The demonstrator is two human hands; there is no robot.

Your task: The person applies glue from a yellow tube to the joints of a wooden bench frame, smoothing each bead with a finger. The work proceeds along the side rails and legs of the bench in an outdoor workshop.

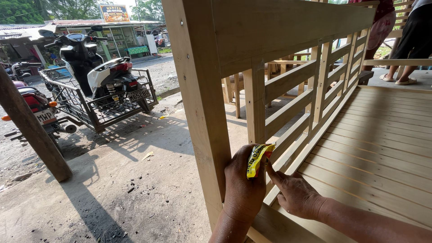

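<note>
A pale wooden bench frame (288, 85) with a slatted back and a slatted seat (382, 135) fills the right side. My left hand (243, 186) is closed around a small yellow tube (257, 158) with dark print, held against the lower part of an upright slat beside the thick corner post (200, 112). My right hand (294, 193) sits just to the right, its index finger touching the tube's lower end; its other fingers are curled over the bottom rail.
A motorcycle (105, 74) with a metal-cage sidecar stands on the concrete at left, another motorbike (36, 108) behind a leaning wooden post (31, 130). At the top right, another person's legs (407, 49) stand in sandals beside more wooden frames.
</note>
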